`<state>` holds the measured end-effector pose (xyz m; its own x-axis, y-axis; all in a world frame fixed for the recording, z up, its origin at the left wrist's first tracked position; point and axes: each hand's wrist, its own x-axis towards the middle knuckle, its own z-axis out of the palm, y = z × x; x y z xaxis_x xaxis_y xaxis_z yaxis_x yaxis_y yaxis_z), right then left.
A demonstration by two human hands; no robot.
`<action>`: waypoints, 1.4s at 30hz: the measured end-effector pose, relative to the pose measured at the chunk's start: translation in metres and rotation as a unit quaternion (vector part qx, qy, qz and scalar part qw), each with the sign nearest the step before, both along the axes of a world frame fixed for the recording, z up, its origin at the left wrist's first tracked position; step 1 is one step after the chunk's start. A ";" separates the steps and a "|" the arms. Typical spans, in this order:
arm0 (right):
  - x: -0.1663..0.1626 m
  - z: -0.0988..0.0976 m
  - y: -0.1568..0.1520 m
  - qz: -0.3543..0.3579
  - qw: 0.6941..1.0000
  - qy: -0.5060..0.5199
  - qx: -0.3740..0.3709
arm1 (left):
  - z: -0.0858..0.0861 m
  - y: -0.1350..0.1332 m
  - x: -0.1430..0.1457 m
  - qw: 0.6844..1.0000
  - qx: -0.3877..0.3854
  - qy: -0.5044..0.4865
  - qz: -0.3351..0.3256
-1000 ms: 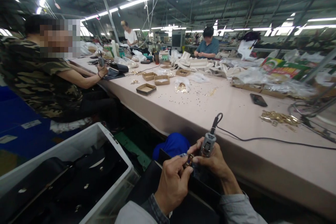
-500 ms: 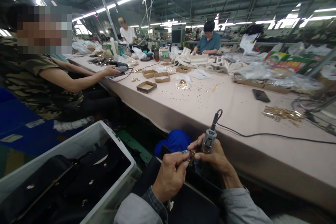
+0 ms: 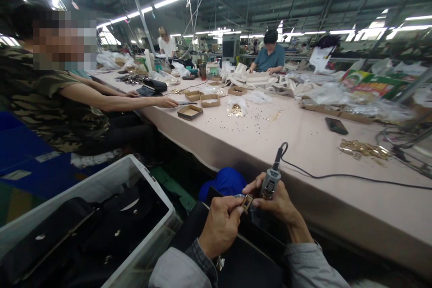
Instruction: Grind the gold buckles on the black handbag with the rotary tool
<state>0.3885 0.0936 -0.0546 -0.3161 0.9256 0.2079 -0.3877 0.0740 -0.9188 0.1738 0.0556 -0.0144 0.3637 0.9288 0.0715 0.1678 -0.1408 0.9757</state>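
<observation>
My left hand [image 3: 220, 225] is closed, pinching a small gold rectangular metal clasp [image 3: 247, 203] between thumb and fingertips. My right hand [image 3: 281, 204] wraps around a grey corded electric screwdriver [image 3: 271, 182], its cable end pointing up. The right fingertips come close to the clasp; whether the tool's tip touches it is hidden. Below both hands a black bag [image 3: 248, 258] lies across my lap, with a shiny metal fitting [image 3: 220, 263] beside my left wrist.
At left stands a white bin [image 3: 153, 184] of black bags. The table [image 3: 303, 144] carries small cardboard boxes [image 3: 190, 112], a phone [image 3: 336, 126], gold metal parts [image 3: 362, 147] and the tool's black cord [image 3: 354, 182]. A co-worker's arm [image 3: 118, 102] reaches over the table.
The clasp has turned slightly, so its frame faces me more. The co-worker on the left has stretched an arm toward the cardboard boxes, a tool in hand.
</observation>
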 end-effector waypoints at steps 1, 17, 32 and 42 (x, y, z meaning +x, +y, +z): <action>0.000 0.000 0.000 0.000 1.000 -0.002 0.000 | 0.000 0.000 0.000 1.000 -0.006 -0.006 -0.001; 0.017 0.022 -0.008 -0.234 0.962 -0.144 0.006 | -0.025 0.008 0.011 0.983 -0.154 -0.049 0.091; -0.046 0.100 -0.044 -0.386 0.913 0.087 0.103 | -0.020 0.010 0.013 0.977 -0.141 -0.016 0.157; -0.055 0.093 -0.038 -0.388 0.913 0.063 0.109 | -0.016 0.008 0.011 0.975 -0.152 -0.030 0.158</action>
